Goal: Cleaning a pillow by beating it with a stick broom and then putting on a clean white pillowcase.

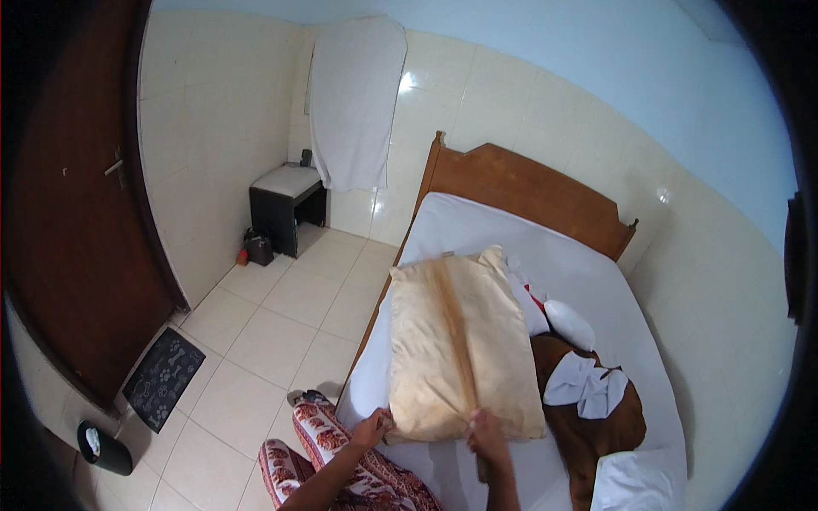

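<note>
A large cream pillow lies flat on the bed before me. My left hand grips its near left corner. In my right hand is the handle end of a brown stick broom, its thin bristles blurred. The broom stretches away from me over the middle of the pillow; I cannot tell whether it touches the fabric. Part of the grip is hidden by my fingers, and a short end sticks out below them.
A white sheet covers the mattress, under a wooden headboard. Right of the pillow lie a brown cloth, white cloths and a small white pillow. On the left are a black side table, a doormat and a bin.
</note>
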Motion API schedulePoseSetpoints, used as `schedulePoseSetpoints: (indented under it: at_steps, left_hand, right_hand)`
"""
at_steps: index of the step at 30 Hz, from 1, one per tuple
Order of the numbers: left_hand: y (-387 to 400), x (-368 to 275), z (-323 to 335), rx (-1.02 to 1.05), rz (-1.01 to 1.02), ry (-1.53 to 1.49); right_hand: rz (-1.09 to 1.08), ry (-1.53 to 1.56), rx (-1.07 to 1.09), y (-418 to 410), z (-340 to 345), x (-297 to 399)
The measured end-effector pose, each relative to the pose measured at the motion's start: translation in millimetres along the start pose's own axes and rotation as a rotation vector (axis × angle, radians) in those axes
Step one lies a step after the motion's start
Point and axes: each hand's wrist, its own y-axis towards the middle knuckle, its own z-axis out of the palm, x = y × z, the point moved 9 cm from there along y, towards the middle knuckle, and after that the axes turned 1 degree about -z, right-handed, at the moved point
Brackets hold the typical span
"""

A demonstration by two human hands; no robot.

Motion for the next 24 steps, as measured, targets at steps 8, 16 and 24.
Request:
schedulePoseSetpoints:
  at_steps: [8, 16, 24]
  left_hand:
    - [-6.5, -9.9, -12.3, -0.120, 0.008, -0.061]
    - [-23.1, -28.6, -49.9, -0.531, 0.172, 0.007]
    - [-30.1, -45.6, -68.0, -0.695, 0.247, 0.066]
  right_hand:
    - [-0.921, 0.270, -0.531, -79.0, -33.3, 113.4]
    - [-0.190, -0.851, -0.059, -27.7, -32.4, -59.2]
    - [-0.754, 0.265, -0.380, -97.7, -81.2, 66.7]
